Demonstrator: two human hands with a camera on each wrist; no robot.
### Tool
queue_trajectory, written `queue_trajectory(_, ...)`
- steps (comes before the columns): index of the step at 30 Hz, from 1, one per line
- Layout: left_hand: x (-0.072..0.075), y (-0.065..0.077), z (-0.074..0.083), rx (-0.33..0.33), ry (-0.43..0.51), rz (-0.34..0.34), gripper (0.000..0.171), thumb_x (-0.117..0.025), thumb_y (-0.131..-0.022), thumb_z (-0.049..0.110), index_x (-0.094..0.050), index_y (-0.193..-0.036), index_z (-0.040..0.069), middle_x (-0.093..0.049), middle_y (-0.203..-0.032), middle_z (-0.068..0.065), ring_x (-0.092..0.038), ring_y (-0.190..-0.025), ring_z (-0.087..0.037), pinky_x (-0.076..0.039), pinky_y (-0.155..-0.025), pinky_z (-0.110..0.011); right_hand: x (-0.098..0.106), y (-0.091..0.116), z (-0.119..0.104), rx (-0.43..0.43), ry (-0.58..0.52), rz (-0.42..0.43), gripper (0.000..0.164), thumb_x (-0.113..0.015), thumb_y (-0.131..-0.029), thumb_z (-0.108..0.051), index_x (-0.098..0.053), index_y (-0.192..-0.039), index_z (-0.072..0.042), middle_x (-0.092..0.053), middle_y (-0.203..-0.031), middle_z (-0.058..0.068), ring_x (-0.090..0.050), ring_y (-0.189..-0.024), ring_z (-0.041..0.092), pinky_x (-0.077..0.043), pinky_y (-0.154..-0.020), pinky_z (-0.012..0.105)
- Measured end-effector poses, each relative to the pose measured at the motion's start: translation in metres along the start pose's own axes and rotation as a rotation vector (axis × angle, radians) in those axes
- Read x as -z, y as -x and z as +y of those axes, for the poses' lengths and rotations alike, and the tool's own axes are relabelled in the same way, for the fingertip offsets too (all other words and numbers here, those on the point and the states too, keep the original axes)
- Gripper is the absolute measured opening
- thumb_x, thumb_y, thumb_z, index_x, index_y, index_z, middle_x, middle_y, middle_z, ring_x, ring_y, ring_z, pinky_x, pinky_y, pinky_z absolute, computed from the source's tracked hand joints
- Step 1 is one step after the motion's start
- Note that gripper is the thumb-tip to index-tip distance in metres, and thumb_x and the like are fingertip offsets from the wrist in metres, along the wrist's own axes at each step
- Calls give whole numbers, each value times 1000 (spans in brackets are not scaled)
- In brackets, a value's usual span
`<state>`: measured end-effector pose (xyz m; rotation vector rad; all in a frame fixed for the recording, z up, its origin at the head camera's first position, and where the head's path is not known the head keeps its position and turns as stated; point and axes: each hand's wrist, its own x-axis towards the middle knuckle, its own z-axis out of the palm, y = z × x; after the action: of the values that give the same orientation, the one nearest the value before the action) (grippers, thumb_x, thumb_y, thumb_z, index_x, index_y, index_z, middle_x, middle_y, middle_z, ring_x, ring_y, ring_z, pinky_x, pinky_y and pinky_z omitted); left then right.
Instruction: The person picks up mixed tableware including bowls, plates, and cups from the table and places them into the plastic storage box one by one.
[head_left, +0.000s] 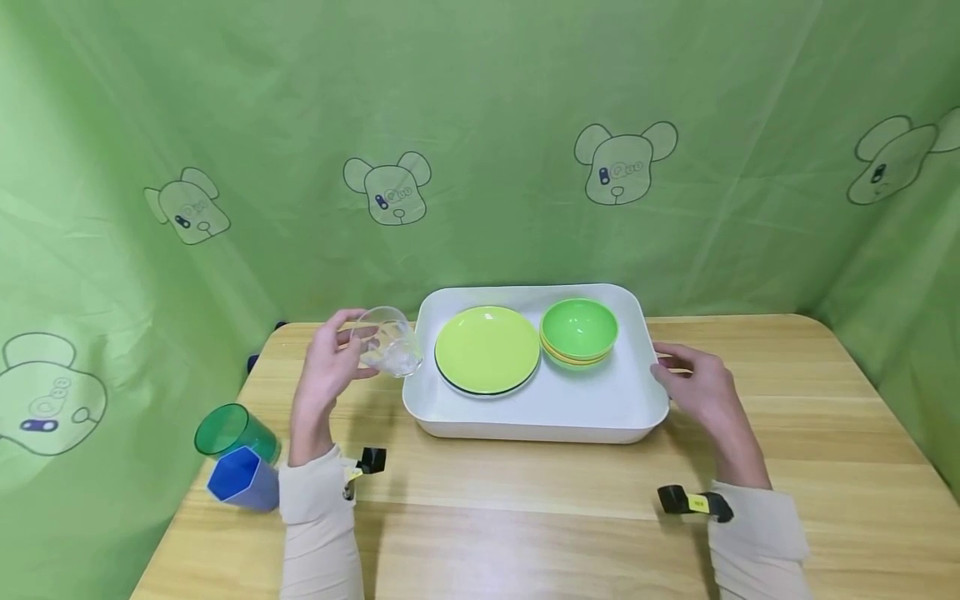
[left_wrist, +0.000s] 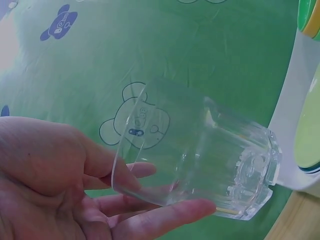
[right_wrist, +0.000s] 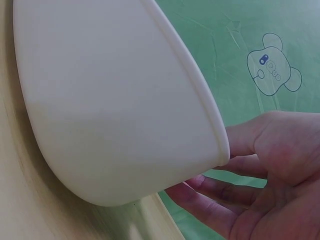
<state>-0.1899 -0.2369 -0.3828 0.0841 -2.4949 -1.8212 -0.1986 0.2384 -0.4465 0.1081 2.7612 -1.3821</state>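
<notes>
A clear, faceted drinking glass [left_wrist: 200, 150] is tilted on its side in my left hand [head_left: 327, 367], fingers along its wall near the mouth. In the head view, the glass base points right and overlaps the left rim of the white tray [head_left: 525, 432]. My right hand [head_left: 697, 383] holds the tray's right end, with the thumb at the rim and the fingers [right_wrist: 200, 197] low against the outer wall, partly hidden there. Inside the tray, a lime-green plate [head_left: 487, 350] lies over a darker-edged one. To its right is a stack of bowls [head_left: 579, 329], green above yellow.
A green cup [head_left: 236, 429] and a blue hexagonal cup [head_left: 246, 481] stand close together at the table's left edge, beside my left forearm. The wooden table [head_left: 525, 517] extends in front of the tray. A green curtain [head_left: 495, 100] hangs behind and at both sides.
</notes>
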Motion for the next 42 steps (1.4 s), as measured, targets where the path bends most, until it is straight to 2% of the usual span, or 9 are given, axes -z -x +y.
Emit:
queue_trajectory(6, -5, -1, 3, -13, 4, -9, 42, -41, -104, -2, -47, -145, -2, -57, -138, -32, -61, -118, -48, -64, -73, -38, 0, 0, -1, -6, 0, 2, 51, -57, -104, -21, -50, -148, 3, -58, -133, 31, -56, -123, 48, -55, -88, 35)
queue_trajectory(17, -16, -2, 5, -18, 11, -30, 42, -41, -103, -3, -49, -145, -3, -59, -134, -33, -62, -118, -47, -65, -71, -38, -1, 0, -3, -5, 1, -1, 50, -56, -104, -19, -50, -148, 4, -58, -134, 32, -55, -123, 49, -55, -95, 47)
queue_trajectory(25, -23, -1, 6, -24, 8, -43, 41, -42, -104, -2, -51, -144, -2, -59, -134, -33, -62, -118, -47, -65, -72, -40, -1, -1, -3, -9, 4, -10, 51, -56, -104, -20, -48, -149, 4, -57, -134, 32, -55, -123, 49, -55, -92, 42)
queue_trajectory(32, -29, -2, 8, -40, 9, -60, 42, -42, -103, -4, -51, -144, -3, -60, -132, -33, -62, -119, -47, -65, -73, -44, -1, 0, -3, -9, 1, -6, 51, -56, -104, -19, -49, -149, 4, -57, -134, 32, -55, -123, 49, -55, -94, 47)
queue_trajectory(42, -38, -4, 9, -68, -5, -72, 40, -42, -102, -5, -55, -140, -1, -62, -131, -31, -63, -119, -45, -65, -69, -40, -1, 1, -3, -6, 12, 8, 50, -56, -103, -19, -50, -148, 4, -59, -132, 31, -57, -122, 48, -56, -89, 37)
